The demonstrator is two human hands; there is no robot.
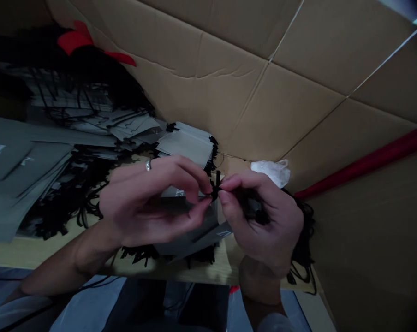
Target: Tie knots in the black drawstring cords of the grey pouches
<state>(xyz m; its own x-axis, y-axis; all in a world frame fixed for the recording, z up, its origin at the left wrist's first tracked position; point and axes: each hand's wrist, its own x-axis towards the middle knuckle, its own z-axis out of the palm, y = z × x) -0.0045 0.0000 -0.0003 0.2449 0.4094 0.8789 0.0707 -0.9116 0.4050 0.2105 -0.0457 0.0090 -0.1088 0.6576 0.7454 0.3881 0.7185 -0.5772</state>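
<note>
Just above the work surface, my left hand (pixel 160 198) and my right hand (pixel 264 212) meet fingertip to fingertip. Both pinch a short black cord (pixel 218 179), whose end sticks up between them. A ring sits on a finger of the left hand. My right palm also has something black curled in it, mostly hidden by the fingers. Directly beneath the hands lie grey printed paper pieces (pixel 191 246), with pale letters partly covered by my fingers and black cord ends along their lower edge.
A stack of grey cards (pixel 189 143) with black cord ends stands behind my hands. Larger grey printed pieces (pixel 28 161) and black cords pile up at left, below a red strip (pixel 77 41). Cardboard (pixel 222 60) walls the back; a white plastic bag (pixel 271 173) and red bar (pixel 364 161) are right.
</note>
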